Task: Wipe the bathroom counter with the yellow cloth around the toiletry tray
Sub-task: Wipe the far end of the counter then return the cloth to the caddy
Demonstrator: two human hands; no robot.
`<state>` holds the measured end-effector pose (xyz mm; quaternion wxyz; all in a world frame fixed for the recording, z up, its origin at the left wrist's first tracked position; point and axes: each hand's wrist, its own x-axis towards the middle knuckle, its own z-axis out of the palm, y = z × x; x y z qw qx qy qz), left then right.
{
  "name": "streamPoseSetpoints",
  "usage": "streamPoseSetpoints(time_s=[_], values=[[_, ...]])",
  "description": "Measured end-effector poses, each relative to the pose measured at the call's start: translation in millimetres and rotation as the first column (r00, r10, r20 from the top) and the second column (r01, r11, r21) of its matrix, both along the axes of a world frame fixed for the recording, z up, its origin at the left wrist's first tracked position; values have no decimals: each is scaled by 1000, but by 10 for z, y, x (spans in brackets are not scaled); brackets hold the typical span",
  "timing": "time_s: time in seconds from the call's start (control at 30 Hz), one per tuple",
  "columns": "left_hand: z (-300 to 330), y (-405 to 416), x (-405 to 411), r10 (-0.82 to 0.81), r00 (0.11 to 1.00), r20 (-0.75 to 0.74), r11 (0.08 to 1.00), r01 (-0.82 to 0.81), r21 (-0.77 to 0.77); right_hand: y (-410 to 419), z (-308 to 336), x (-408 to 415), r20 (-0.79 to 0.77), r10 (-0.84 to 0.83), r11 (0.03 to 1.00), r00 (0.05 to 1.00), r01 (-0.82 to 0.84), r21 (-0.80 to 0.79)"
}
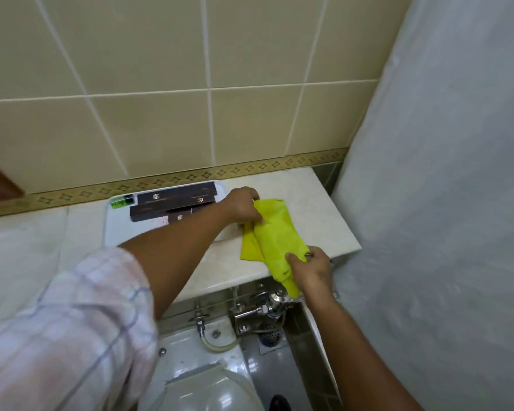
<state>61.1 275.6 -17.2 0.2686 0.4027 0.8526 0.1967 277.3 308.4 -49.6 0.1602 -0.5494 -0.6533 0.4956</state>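
The yellow cloth lies folded and stretched over the right part of the pale marble counter. Its near end hangs past the counter's front edge. My left hand pinches the cloth's far end, right beside the tray. My right hand grips the near end at the counter's edge. The white toiletry tray sits to the left against the wall, holding dark brown boxes and a small green bottle. My left forearm crosses over the tray's near right corner.
A white shower curtain hangs close on the right. Below the counter are chrome valves, a hose, a floor drain and the white toilet. Beige wall tiles with a patterned border rise behind the counter.
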Motion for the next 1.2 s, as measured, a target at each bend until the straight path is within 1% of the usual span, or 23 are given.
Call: streamPoseSetpoints(time_s=[0.03,0.07,0.1,0.13,0.17,0.2,0.23,0.27,0.3,0.37,0.43,0.57,0.7,0.8,0.9,1.0,1.1,1.2], values=[[-17,-63,47,16,994,-111,998,-9,70,22,8,40,87,21,986,996,-35,162],[-45,-186,113,44,976,-211,983,-5,181,34,16,83,161,39,935,986,-93,343],[-101,-359,198,40,950,-309,952,57,300,36,28,95,198,67,853,978,-159,496],[-163,-569,293,-33,920,-391,914,186,361,39,41,66,209,120,781,971,-222,584],[-235,-803,376,-162,876,-454,872,343,350,51,55,-6,229,197,736,953,-298,608],[-305,-1042,424,-300,823,-481,827,476,299,62,55,-121,273,281,705,920,-391,592],[-380,-1240,438,-405,772,-490,787,568,243,78,32,-241,337,356,673,872,-489,554],[-446,-1387,432,-462,735,-496,762,615,203,86,-14,-360,405,416,632,814,-579,515],[-491,-1488,395,-479,718,-505,753,631,184,80,-81,-492,468,457,581,756,-653,486],[-529,-1540,358,-477,725,-496,762,623,178,72,-242,-690,586,458,497,669,-739,455],[-529,-1503,350,-483,737,-473,764,619,184,121,-338,-857,642,406,480,650,-750,456],[-613,-1540,304,-494,758,-425,769,609,192,400,-348,-1347,662,390,460,640,-759,462],[-692,-1539,212,-489,782,-387,780,591,208,712,-362,-1644,650,432,433,625,-776,458],[-741,-1530,176,-490,779,-391,776,594,212,1078,-397,-1536,646,425,424,634,-770,477],[-770,-1523,185,-497,785,-370,784,589,195,1607,-389,-1349,665,346,463,662,-736,493],[-779,-1482,145,-494,786,-371,788,585,191,1899,-370,-1303,652,333,474,681,-719,509],[-764,-1467,155,-501,780,-375,783,593,186,1802,-401,-1201,656,337,465,675,-726,508],[-738,-1480,179,-500,769,-398,781,599,176,1505,-356,-782,641,367,482,674,-727,489]])
